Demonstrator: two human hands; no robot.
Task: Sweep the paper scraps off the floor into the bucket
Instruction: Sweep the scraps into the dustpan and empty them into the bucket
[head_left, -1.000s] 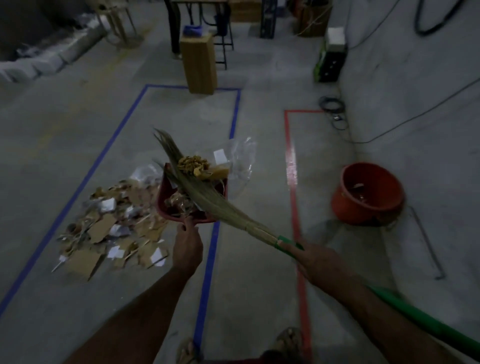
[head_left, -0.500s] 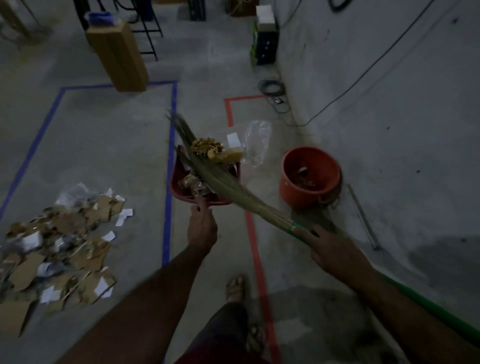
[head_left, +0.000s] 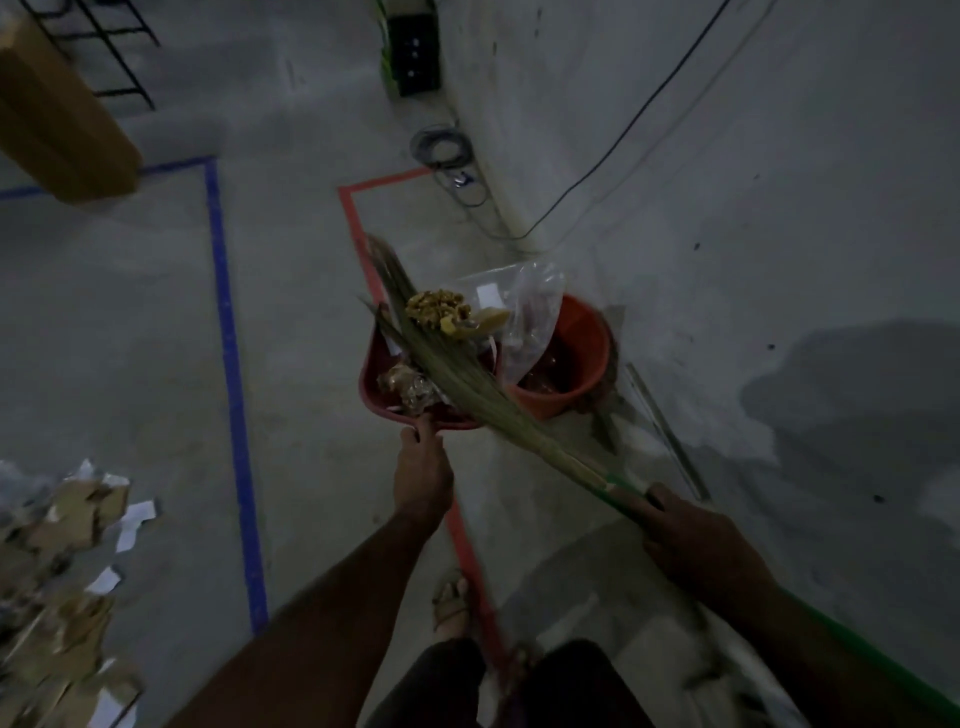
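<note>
A: Broom (head_left: 457, 374) lies across the loaded dustpan (head_left: 382, 384)?
B: Likely pins scraps. Left hand (head_left: 422, 475) grips dustpan, right hand (head_left: 696, 540) clamps handle. Bucket (head_left: 576, 358) mid-frame just right; scrap pile (head_left: 57, 561) remains lower left.

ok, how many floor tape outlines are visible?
2. The blue tape outline runs left of the dustpan; the red tape outline passes beneath it, toward the feet. More may lie outside the view.

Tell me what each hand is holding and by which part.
The left hand grips the red dustpan at its near rim. The right hand grips the broom on its green handle, just behind the bristles.
</note>
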